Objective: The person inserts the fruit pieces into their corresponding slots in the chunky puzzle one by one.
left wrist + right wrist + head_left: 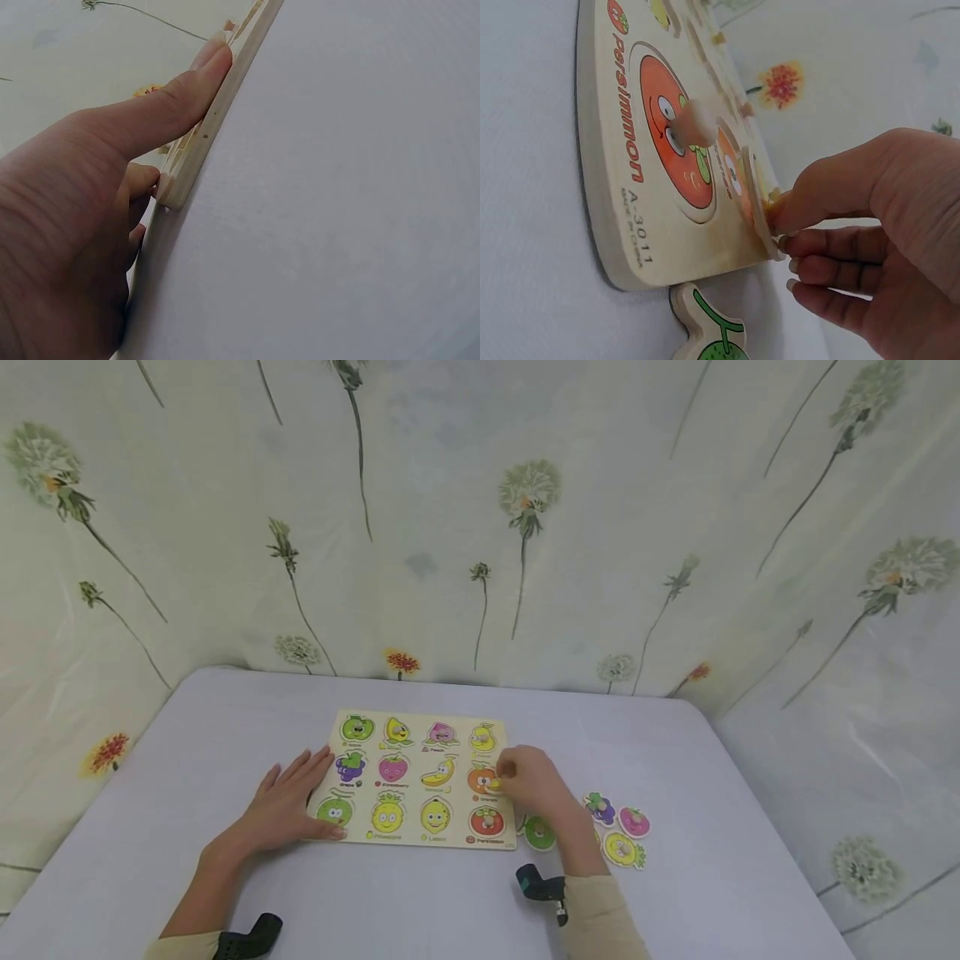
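A wooden fruit peg puzzle board (pixel 417 837) lies on the table, printed with rows of fruit. My left hand (pixel 281 806) rests at its left side, fingers straight toward the left edge and thumb along the front corner. In the left wrist view the thumb (pixel 169 112) presses on the board's edge. My right hand (pixel 536 783) pinches a yellow puzzle piece (pixel 492 785) over the orange picture at the board's right side. The right wrist view shows this thin piece (pixel 756 201) tilted on edge between thumb and fingers, its face mostly hidden. The persimmon piece (pixel 676 133) with its round knob sits nearby in the board.
Right of the board lie loose pieces: grapes (pixel 599 808), a pink fruit (pixel 634 822), a pineapple (pixel 622 850) and a green round fruit (pixel 539 833), partly under the right forearm. A white cloth covers the table (pixel 405 902). Behind hangs a dandelion-print curtain (pixel 435 527).
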A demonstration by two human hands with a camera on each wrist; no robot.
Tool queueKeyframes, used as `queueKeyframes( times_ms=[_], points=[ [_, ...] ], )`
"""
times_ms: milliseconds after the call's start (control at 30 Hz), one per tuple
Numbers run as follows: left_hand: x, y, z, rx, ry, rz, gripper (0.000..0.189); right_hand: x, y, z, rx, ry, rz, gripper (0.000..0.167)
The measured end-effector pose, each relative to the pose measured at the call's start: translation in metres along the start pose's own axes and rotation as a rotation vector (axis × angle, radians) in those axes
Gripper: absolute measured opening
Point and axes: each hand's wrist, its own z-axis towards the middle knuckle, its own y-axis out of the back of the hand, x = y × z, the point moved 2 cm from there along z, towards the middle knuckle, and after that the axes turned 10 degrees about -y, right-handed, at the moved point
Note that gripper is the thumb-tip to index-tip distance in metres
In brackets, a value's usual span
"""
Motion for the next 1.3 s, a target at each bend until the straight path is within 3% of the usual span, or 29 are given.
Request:
queueKeyframes(
  times_ms=[633,1300],
  points=[
    [0.0,0.002,-0.002,-0.002,0.005,-0.003,0.126,0.019,-0.017,0.006,-0.027,0.119,-0.042,0.008],
    [-0.003,0.001,0.0,-0.003,0.006,-0.004,0.124,0.035,-0.03,0.009,0.002,0.148,-0.064,0.012]
  ],
)
